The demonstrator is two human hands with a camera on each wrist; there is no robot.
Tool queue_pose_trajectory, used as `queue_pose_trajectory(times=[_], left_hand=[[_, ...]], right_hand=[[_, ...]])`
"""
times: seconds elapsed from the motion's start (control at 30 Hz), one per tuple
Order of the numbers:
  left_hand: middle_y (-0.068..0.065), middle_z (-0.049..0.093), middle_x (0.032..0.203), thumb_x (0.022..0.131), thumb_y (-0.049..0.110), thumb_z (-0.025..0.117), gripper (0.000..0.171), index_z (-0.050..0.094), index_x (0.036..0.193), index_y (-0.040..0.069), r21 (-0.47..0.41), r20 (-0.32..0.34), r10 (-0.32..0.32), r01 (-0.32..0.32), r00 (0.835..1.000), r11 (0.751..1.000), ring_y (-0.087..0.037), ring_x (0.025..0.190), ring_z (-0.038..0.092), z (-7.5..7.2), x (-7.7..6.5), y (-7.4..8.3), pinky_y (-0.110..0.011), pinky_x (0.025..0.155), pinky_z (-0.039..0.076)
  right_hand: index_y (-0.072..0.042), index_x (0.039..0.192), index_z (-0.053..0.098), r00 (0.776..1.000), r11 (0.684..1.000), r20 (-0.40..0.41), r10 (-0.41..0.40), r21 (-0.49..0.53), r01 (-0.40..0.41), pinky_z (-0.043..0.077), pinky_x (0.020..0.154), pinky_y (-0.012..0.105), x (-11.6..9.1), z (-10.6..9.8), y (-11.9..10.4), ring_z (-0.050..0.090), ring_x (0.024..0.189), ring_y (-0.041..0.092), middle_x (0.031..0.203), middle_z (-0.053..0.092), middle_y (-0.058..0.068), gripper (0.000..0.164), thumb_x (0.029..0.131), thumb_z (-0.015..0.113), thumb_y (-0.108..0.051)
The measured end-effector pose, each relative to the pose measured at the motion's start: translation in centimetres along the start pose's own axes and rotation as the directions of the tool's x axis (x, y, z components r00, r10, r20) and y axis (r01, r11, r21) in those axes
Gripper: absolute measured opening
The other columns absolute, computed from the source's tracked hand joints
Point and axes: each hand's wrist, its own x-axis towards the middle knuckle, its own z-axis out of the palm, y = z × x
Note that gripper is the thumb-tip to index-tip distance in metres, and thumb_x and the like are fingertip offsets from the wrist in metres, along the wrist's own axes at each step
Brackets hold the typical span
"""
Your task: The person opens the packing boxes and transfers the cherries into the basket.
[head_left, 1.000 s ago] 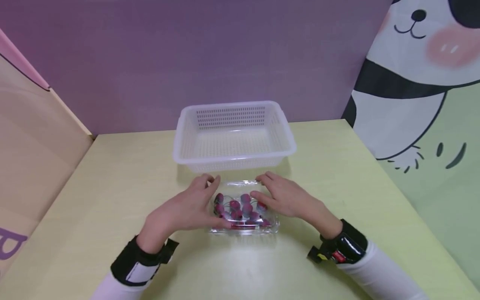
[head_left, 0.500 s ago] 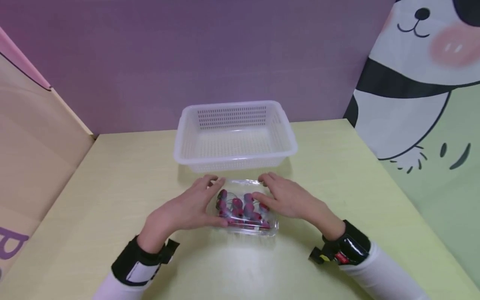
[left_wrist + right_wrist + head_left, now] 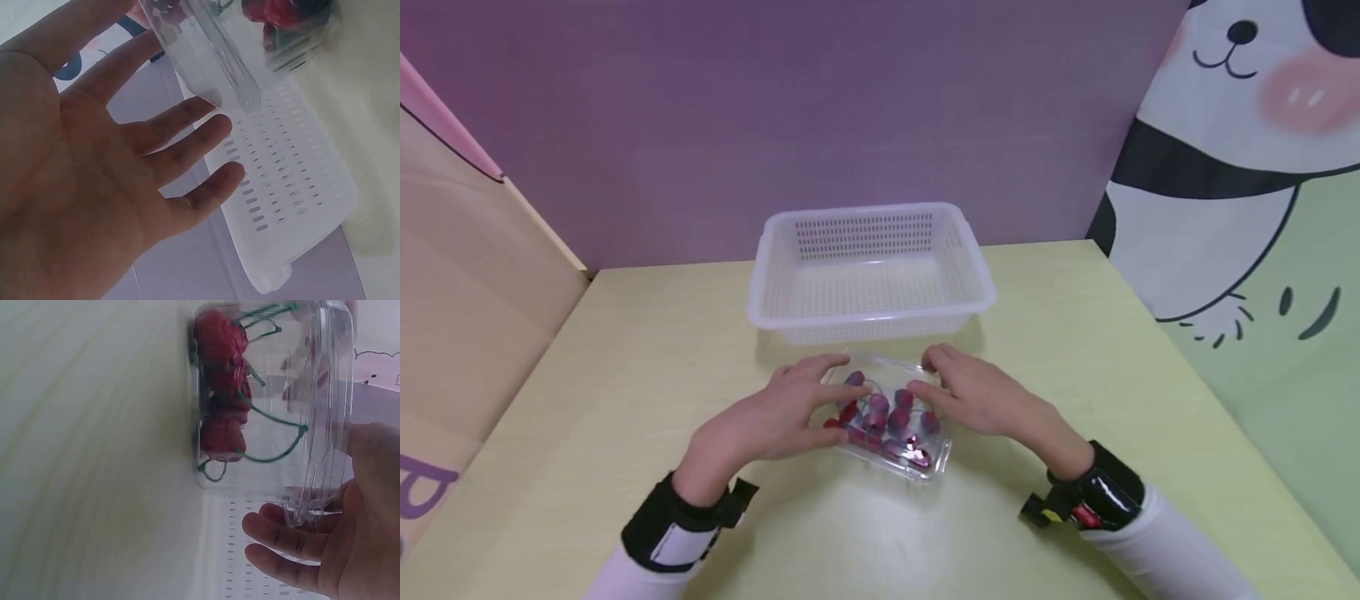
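Note:
A clear plastic clamshell box (image 3: 887,454) of dark red cherries (image 3: 223,439) with green stems sits on the table, turned at an angle. At its left end, my left hand (image 3: 778,417) touches the box with spread, nearly straight fingers; one finger reaches over the lid. In the left wrist view, fingertips (image 3: 219,125) lie by the plastic rim. My right hand (image 3: 981,392) grips the right end, its fingers bent round the far corner and thumb on the lid. The right wrist view shows some fingers partly hidden behind the plastic.
A white perforated plastic basket (image 3: 872,323) stands just behind the box. The pale wooden table (image 3: 625,350) meets a purple wall (image 3: 850,100) at the back. A panda-printed panel (image 3: 1247,250) rises along the right side.
The box has turned clockwise, its left end swinging away and its right end coming nearer. A left finger has come over the lid. The right hand has barely moved.

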Motion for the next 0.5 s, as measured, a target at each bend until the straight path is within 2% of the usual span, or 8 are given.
queue_pose_trajectory(times=[0.17,0.37,0.5], left_hand=[[-0.018,0.038,0.159,0.094,0.025,0.075,0.054,0.060,0.146,0.022,0.050,0.007,-0.011,0.011,1.000,0.999,-0.038,0.146,0.032,-0.11,-0.05,0.18,-0.068,0.111,0.029],[-0.019,0.038,0.158,0.095,0.014,0.064,0.055,0.057,0.149,0.019,0.051,-0.002,-0.018,0.018,1.000,0.999,-0.038,0.146,0.032,-0.05,-0.05,0.34,-0.067,0.112,0.028],[-0.019,0.036,0.160,0.104,0.028,0.059,0.049,0.053,0.151,0.016,0.028,0.002,-0.023,0.023,1.000,0.999,-0.038,0.147,0.030,0.01,-0.05,0.50,-0.064,0.115,0.025]], right_hand=[[-0.011,0.109,0.060,1.000,1.000,-0.017,-0.014,-0.020,0.014,0.051,0.066,0.029,-0.02,0.02,0.20,0.055,0.077,0.011,0.095,0.059,-0.002,0.032,0.105,0.055,-0.043],[-0.011,0.105,0.063,0.999,0.999,-0.030,-0.019,-0.037,0.018,0.052,0.068,0.030,-0.03,-0.02,0.09,0.056,0.078,0.011,0.094,0.062,-0.002,0.030,0.106,0.056,-0.039],[-0.012,0.100,0.064,0.999,0.999,-0.033,-0.028,-0.027,0.027,0.051,0.067,0.030,0.10,-0.12,-0.06,0.055,0.075,0.010,0.088,0.061,-0.005,0.026,0.106,0.056,-0.036]])
